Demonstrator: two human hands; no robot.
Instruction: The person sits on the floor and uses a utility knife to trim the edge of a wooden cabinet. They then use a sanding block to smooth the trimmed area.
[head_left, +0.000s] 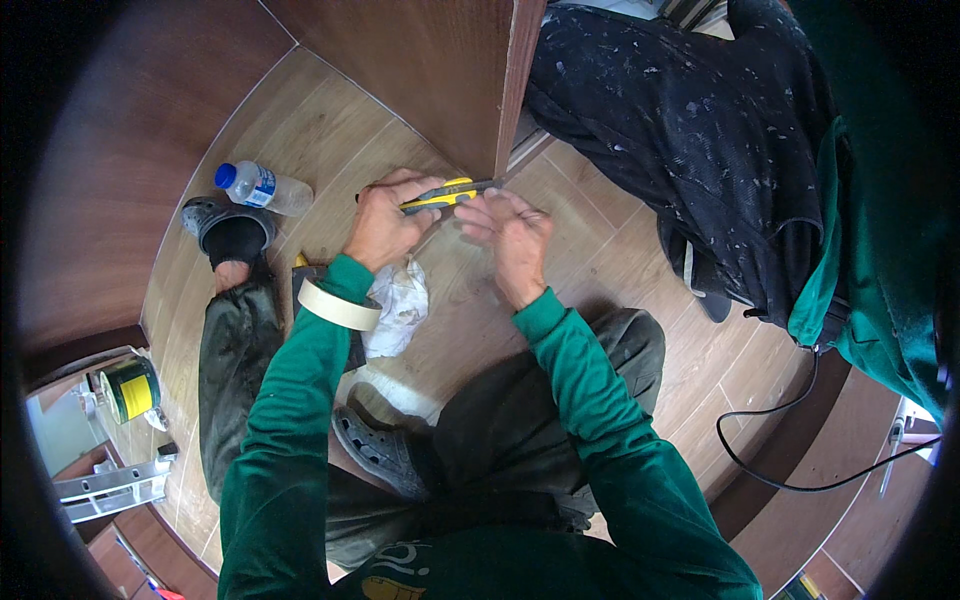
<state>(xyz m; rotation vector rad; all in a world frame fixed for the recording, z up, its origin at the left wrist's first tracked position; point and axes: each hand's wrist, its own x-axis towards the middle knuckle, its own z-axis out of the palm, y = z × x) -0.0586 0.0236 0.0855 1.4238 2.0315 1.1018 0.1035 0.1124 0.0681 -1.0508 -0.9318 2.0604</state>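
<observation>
Both hands work over the wooden floor point(330, 130) by the lower corner of a brown cabinet panel point(440, 70). His left hand point(385, 225) is clenched around a yellow utility knife point(445, 194), a ring of masking tape point(338, 303) round that wrist. The right hand point(512, 235) pinches at the knife's blade end, fingers curled. Beneath lies a crumpled white rag point(400, 305). Near the floor's left edge lies a clear plastic bottle point(265, 188) with a blue cap, contents unclear; farther left stands a yellow-labelled paint can point(130, 390).

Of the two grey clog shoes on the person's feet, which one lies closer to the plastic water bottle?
The clog on the outstretched leg, right beside the water bottle. The other clog is tucked under the bent leg, nearer the body.
</observation>
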